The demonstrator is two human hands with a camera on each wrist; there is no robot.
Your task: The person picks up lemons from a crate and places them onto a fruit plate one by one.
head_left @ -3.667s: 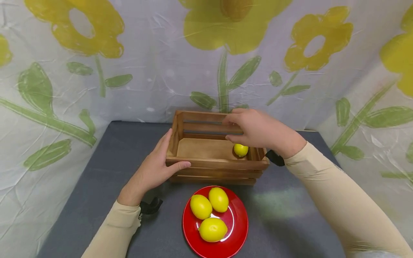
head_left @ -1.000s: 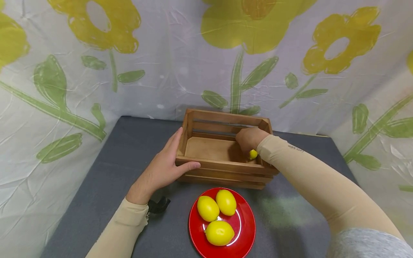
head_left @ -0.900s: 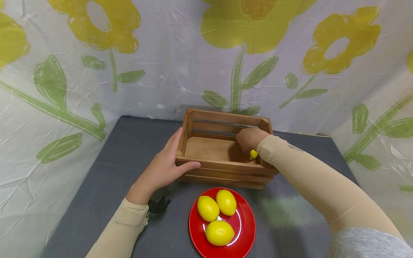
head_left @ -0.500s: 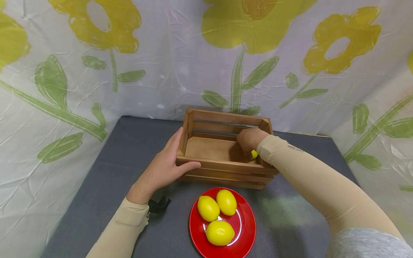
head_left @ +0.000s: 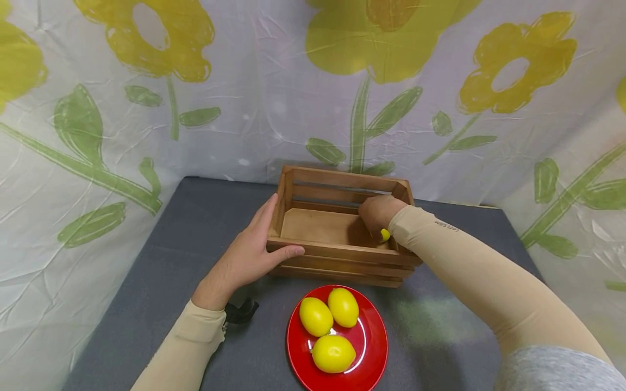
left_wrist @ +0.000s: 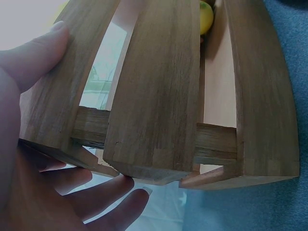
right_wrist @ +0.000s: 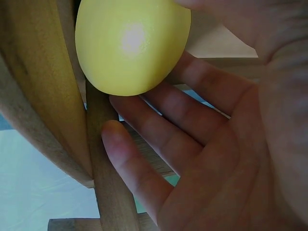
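Observation:
My left hand (head_left: 244, 244) rests at the left front corner of a slatted wooden crate (head_left: 342, 251), thumb along the front top slat and straight fingers against the left end. In the left wrist view the thumb (left_wrist: 45, 53) lies on a slat and the fingertips touch the crate's edge. My right hand (head_left: 379, 212) reaches down inside the crate's right end. It holds a yellow lemon (right_wrist: 132, 45) between thumb and fingers; the little finger (right_wrist: 115, 137) is apart from the lemon. From above, the hand and sleeve cover most of that lemon (head_left: 385, 234).
Before the crate stands a red plate (head_left: 374, 336) with three lemons (head_left: 333, 353) on it. Crate and plate are on a dark grey table (head_left: 205, 206). Behind hangs a white curtain (head_left: 244, 108) printed with yellow flowers.
My right hand has gone from over the crate's right end down inside it, onto the lemon. Over the last second it has barely moved, hiding slightly more of the lemon. The left hand stays at the corner.

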